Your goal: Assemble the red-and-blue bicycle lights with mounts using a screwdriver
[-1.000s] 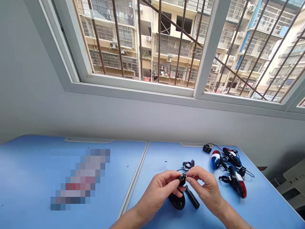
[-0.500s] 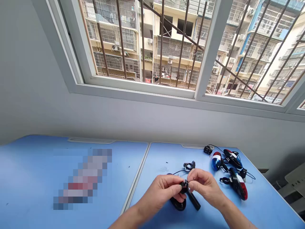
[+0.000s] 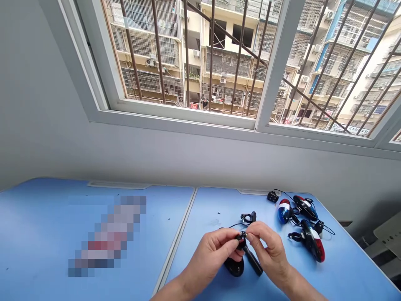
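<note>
Apparently for steadiness, the left hand [image 3: 213, 252] pinches the small black part [image 3: 241, 242] above the surface [image 3: 205, 211], leaving its upper end exposed where the right hand [image 3: 270, 246] grips with thumb and finger nearly together.

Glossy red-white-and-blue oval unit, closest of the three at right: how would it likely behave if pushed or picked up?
The glossy red-white-and-blue oval unit may rock, given its rounded sides, but the black ring clamp sticking out should hinder rolling. Its shiny surface could feel slippery.
</note>
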The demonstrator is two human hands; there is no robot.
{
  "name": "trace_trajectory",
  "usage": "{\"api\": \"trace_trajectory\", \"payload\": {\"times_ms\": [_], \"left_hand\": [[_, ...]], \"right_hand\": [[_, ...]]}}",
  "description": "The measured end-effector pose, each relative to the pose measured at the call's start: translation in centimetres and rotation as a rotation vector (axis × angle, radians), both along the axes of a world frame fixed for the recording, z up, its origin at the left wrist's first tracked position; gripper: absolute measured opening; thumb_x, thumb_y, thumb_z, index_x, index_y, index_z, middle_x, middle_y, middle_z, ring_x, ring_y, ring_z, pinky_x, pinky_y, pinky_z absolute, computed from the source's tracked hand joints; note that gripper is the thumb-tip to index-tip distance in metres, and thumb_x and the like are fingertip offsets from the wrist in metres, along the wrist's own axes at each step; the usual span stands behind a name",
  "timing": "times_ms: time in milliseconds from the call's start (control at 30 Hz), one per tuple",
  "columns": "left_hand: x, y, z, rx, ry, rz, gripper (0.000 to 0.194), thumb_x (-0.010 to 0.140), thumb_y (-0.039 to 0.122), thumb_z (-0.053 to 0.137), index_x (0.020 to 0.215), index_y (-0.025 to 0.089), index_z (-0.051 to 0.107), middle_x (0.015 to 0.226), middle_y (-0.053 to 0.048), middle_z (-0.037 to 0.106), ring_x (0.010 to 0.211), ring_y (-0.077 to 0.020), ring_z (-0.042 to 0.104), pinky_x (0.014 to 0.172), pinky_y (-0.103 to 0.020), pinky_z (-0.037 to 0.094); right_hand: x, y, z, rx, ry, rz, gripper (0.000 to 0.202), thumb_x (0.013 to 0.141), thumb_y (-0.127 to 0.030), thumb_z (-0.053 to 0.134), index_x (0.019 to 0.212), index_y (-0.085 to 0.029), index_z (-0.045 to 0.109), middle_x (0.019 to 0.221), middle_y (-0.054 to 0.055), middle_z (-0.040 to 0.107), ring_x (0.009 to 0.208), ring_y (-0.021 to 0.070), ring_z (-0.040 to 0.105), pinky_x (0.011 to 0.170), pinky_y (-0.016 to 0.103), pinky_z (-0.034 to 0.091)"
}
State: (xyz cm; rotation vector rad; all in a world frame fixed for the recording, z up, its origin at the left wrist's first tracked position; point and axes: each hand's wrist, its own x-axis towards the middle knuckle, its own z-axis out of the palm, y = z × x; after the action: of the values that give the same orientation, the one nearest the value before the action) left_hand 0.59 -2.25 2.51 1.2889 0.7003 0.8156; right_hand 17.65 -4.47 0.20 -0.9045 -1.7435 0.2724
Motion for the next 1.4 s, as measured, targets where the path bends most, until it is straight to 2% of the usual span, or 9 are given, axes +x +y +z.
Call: {"api": "trace_trajectory", "payload": {"times_ms": [233,500,633,767,967,1100,1200,1300,1400], "left_hand": [[0.2,-0.2,-0.3,0.001,0.005,0.028,0.025,0.076,0.035,0.067,0.088,0.015,0.073,0.073,-0.004,0.069,0.07,-0.0193,0.065,0.071,-0.029,0.052],[0.0,0.0,0.4,-0.103,-0.047,0.026,0.03,0.072,0.037,0.071,0.093,0.015,0.072,0.081,-0.005,0.069,0.072,-0.0185,0.065,0.07,-0.028,0.053],[-0.4,0.6,0.2,-0.212,-0.175,0.045,0.029,0.069,0.033,0.076,0.092,0.016,0.069,0.085,-0.005,0.068,0.073,-0.0168,0.065,0.065,-0.025,0.052],[-0.7,1.0,0.0,-0.257,-0.236,0.074,0.028,0.069,0.033,0.077,0.088,0.015,0.065,0.079,-0.005,0.067,0.068,-0.0158,0.064,0.057,-0.023,0.05],[-1.0,1.5,0.2,-0.153,-0.137,0.141,0.029,0.069,0.035,0.076,0.083,0.015,0.061,0.08,-0.006,0.068,0.071,-0.0188,0.066,0.06,-0.026,0.052],[-1.3,1.9,0.4,-0.101,-0.073,0.172,0.025,0.072,0.034,0.073,0.082,0.015,0.06,0.085,-0.006,0.068,0.072,-0.0186,0.067,0.059,-0.026,0.052],[-1.4,2.1,0.3,-0.113,-0.062,0.159,0.029,0.074,0.035,0.072,0.093,0.014,0.062,0.089,-0.007,0.069,0.07,-0.0184,0.067,0.061,-0.027,0.052],[-1.4,2.2,0.2,-0.126,-0.079,0.126,0.031,0.073,0.034,0.073,0.095,0.014,0.065,0.091,-0.008,0.069,0.071,-0.0181,0.067,0.058,-0.025,0.051],[-1.3,2.1,0.2,-0.151,-0.1,0.085,0.026,0.073,0.033,0.073,0.092,0.015,0.067,0.087,-0.008,0.069,0.07,-0.0187,0.067,0.053,-0.024,0.05]], "right_hand": [[-0.4,0.1,-0.3,0.034,-0.081,-0.052,0.022,0.094,-0.017,0.041,0.074,-0.021,0.05,0.066,0.0,0.05,0.059,0.0131,0.044,0.056,0.024,0.041],[0.8,0.1,0.6,-0.061,-0.15,-0.055,0.022,0.095,-0.024,0.039,0.083,-0.02,0.056,0.072,0.003,0.06,0.064,0.0138,0.052,0.059,0.025,0.044],[1.6,-0.5,1.2,-0.312,-0.551,-0.208,0.017,0.09,-0.026,0.05,0.075,-0.02,0.057,0.065,0.0,0.061,0.056,0.0135,0.054,0.052,0.024,0.037],[1.0,-1.2,1.4,-0.511,-1.017,-0.299,0.011,0.083,-0.028,0.06,0.078,-0.018,0.061,0.075,0.006,0.068,0.066,0.0211,0.064,0.053,0.026,0.034],[0.1,-1.2,1.8,-0.643,-1.161,-0.287,0.013,0.08,-0.026,0.063,0.087,-0.016,0.063,0.087,0.011,0.07,0.078,0.0288,0.067,0.055,0.028,0.034],[1.0,-1.2,2.0,-0.6,-1.125,-0.288,0.007,0.076,-0.012,0.058,0.08,-0.017,0.06,0.081,0.009,0.068,0.07,0.0252,0.066,0.052,0.027,0.03],[2.7,-1.4,2.9,-0.498,-0.927,-0.263,0.012,0.077,-0.008,0.05,0.074,-0.02,0.053,0.066,0.001,0.062,0.057,0.0173,0.058,0.048,0.025,0.028],[4.2,-1.5,4.0,-0.405,-0.592,-0.203,0.009,0.087,-0.017,0.047,0.081,-0.023,0.051,0.062,-0.003,0.057,0.053,0.0136,0.051,0.047,0.023,0.033],[4.6,-1.5,4.5,-0.312,-0.359,-0.121,0.006,0.09,-0.023,0.049,0.093,-0.023,0.053,0.071,-0.001,0.06,0.059,0.0138,0.054,0.049,0.023,0.04]]}}
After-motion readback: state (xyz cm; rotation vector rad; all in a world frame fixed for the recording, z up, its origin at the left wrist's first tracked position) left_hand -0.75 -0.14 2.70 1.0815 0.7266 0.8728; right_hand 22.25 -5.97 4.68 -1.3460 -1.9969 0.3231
